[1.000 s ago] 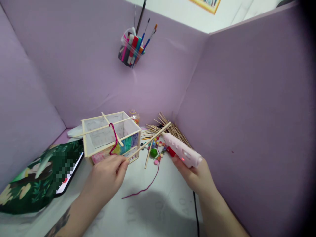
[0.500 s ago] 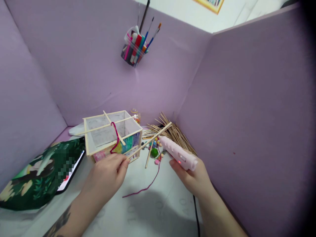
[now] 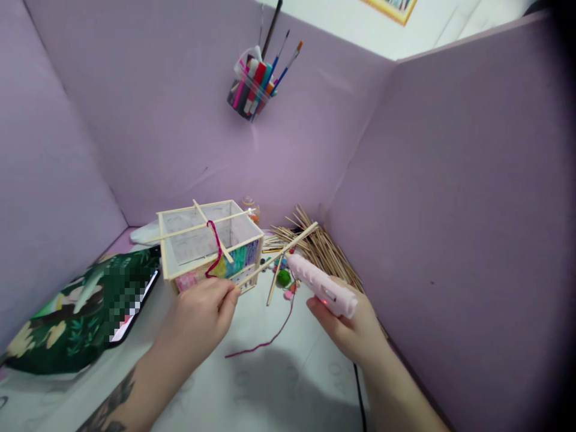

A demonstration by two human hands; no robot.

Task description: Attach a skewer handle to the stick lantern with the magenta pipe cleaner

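Note:
Between the thumb and fingers of my left hand (image 3: 209,312) is the near end of a thin wooden stick (image 3: 299,237), which slants up to the right. My right hand (image 3: 348,324) is wrapped round a pink glue gun (image 3: 321,285) with a small red light; its nozzle points at the stick, and I cannot tell whether they touch. Left of the stick stands a box (image 3: 216,264) with a wooden frame and coloured sides, two sticks crossed over its open top. Dark red yarn (image 3: 219,252) hangs from the crossing, and more yarn (image 3: 281,330) trails over the table.
Behind the glue gun lies a pile of wooden sticks (image 3: 337,252), with a green pompom (image 3: 283,278) and small beads nearby. A green patterned bag (image 3: 72,318) and a phone (image 3: 135,309) are at left. A cup of markers and brushes (image 3: 252,90) hangs on the purple wall.
The glue gun's nozzle has shifted slightly left along the stick. My left hand keeps its hold, and the whole view has moved a little.

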